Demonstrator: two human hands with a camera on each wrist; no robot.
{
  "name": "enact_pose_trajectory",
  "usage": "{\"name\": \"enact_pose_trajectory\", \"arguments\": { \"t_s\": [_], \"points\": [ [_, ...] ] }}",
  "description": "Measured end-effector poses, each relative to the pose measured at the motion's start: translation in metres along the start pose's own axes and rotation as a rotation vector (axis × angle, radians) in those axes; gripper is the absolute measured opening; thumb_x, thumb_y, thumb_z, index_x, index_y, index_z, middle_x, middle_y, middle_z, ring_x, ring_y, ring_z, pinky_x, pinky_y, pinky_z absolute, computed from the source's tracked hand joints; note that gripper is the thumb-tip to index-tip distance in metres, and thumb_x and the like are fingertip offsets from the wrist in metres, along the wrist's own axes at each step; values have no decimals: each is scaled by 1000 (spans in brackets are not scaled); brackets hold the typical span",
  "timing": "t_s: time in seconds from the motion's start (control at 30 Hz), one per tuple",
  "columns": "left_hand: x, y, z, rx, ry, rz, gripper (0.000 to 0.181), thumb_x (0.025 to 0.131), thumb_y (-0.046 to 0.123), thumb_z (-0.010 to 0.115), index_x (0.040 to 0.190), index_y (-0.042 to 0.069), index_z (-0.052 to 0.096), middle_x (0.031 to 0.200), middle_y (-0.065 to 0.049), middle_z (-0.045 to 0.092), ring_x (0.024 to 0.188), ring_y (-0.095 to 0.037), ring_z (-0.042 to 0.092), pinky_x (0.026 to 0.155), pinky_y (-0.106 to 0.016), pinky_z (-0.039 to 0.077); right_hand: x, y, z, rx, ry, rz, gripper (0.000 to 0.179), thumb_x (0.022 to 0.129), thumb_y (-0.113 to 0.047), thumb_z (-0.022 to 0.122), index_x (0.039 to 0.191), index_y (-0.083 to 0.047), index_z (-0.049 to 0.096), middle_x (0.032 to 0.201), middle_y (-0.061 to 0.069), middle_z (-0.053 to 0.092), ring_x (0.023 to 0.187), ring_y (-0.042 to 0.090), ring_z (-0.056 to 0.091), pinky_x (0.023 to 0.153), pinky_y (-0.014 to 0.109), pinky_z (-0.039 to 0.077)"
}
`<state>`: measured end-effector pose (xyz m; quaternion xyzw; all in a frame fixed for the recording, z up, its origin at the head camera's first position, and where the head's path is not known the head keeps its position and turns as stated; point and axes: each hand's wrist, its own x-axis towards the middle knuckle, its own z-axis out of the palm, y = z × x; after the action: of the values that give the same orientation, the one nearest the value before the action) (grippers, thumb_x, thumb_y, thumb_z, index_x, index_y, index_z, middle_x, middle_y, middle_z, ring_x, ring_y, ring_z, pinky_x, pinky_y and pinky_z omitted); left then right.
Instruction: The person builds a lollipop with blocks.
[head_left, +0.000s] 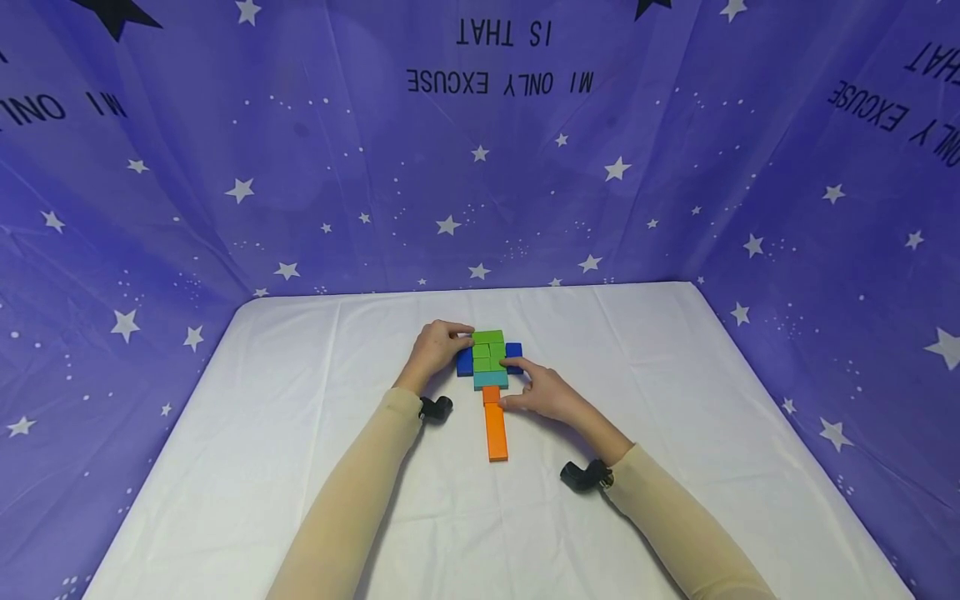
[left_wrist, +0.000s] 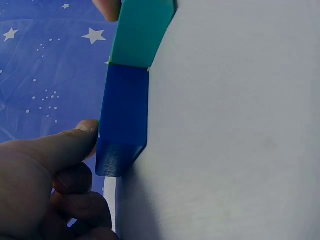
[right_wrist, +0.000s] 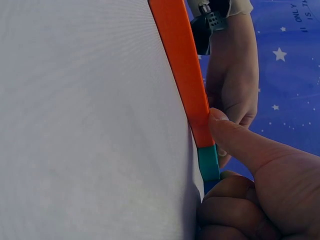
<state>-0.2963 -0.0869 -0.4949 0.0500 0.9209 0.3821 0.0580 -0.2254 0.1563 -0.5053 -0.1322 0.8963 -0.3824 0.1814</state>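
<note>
Flat on the white cloth lies a figure of coloured blocks. Several green blocks (head_left: 487, 337) form its top, flanked by a left blue block (head_left: 465, 364) and a right blue block (head_left: 514, 350). Below them come a teal block (head_left: 491, 381), a short orange block (head_left: 491, 394) and a long orange block (head_left: 497, 435). My left hand (head_left: 435, 350) touches the green part's left side with thumb and index finger, its thumb near the blue block (left_wrist: 122, 115). My right hand (head_left: 553, 396) reaches its index finger to the green right edge, while its thumb rests against the orange (right_wrist: 192, 95) side.
A white cloth (head_left: 300, 467) covers the table. Purple star-printed curtains (head_left: 480, 183) stand behind it and along both sides. Black wrist cameras, a left one (head_left: 437, 409) and a right one (head_left: 583, 476), stick out inward from the beige sleeves.
</note>
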Motion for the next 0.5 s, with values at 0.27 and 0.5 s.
{"name": "enact_pose_trajectory", "arguments": {
  "t_s": [0.27,0.5],
  "points": [
    [-1,-1,-1,-1,8,3,37,102,33,71,137,23,74,107,-8,77,96,-23,59,86,-36,44,1,-1,-1,4,-2,-5,83,88,-45,85,160,-26,48,65,-4,45,60,14,47,64,31,37],
    [-11,-5,-9,19,49,43,39,105,37,64,139,20,72,96,-7,74,75,-19,53,70,-32,41,2,2,-6,28,4,1,90,86,-47,86,163,-26,43,70,-2,51,64,15,49,67,32,39]
  ]
}}
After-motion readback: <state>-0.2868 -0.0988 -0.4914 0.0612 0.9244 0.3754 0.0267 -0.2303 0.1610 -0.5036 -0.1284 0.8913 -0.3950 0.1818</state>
